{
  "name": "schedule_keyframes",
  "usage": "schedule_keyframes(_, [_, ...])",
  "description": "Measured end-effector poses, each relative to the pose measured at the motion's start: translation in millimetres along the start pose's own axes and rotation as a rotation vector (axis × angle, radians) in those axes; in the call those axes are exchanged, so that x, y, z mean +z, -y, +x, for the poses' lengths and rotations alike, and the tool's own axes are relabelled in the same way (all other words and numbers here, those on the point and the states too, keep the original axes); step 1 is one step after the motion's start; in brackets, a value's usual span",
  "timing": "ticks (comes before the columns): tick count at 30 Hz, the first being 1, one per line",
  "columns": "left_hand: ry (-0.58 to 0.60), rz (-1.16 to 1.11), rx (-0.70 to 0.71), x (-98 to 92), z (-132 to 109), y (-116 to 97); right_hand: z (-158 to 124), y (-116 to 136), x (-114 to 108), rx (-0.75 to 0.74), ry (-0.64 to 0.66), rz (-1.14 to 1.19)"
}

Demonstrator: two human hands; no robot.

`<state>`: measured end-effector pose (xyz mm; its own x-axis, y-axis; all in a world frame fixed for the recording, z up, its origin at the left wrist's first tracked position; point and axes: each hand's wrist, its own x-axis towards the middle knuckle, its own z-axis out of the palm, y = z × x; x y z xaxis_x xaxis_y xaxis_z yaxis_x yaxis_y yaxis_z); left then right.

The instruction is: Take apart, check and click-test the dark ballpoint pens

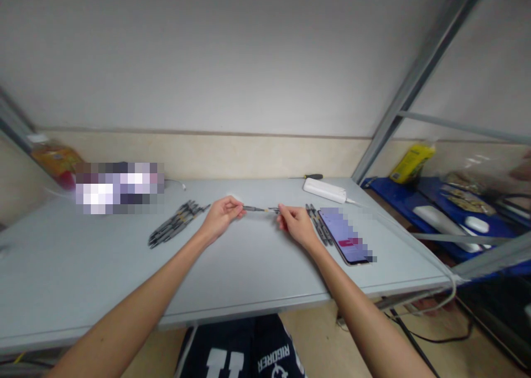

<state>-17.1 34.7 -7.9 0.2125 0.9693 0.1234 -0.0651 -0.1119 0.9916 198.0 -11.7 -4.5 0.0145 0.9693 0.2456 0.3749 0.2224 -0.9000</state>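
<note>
A slim dark grey pen with a pale yellowish band is held level above the desk between my two hands. My left hand pinches its left end. At the other end, my right hand has its fingers closed around a thin dark part; whether this is separate from the pen is too small to tell. Beside my left hand lies a heap of similar dark pens. A smaller row of pens lies just right of my right hand, next to a phone.
On the light grey desk are a white power strip and a screwdriver at the back right. A bottle stands back left, near a blurred-out object. A metal frame borders a blue shelf at right.
</note>
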Motion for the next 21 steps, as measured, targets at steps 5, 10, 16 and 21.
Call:
schedule_keyframes(5, [-0.007, 0.003, 0.005, 1.2, -0.1, -0.8, 1.0, -2.3, 0.1, -0.062, -0.068, 0.031])
schedule_keyframes(10, [-0.012, 0.022, 0.008, -0.8, 0.4, 0.8, 1.9, -3.4, 0.1, -0.121, -0.058, -0.021])
schedule_keyframes(16, [0.068, 0.003, 0.003, 0.0, -2.3, -0.7, 1.2, -0.1, -1.5, -0.061, -0.052, -0.151])
schedule_keyframes(21, [0.023, 0.011, 0.030, -0.9, 0.4, 1.5, 0.3, 0.1, 0.7, -0.079, -0.061, -0.088])
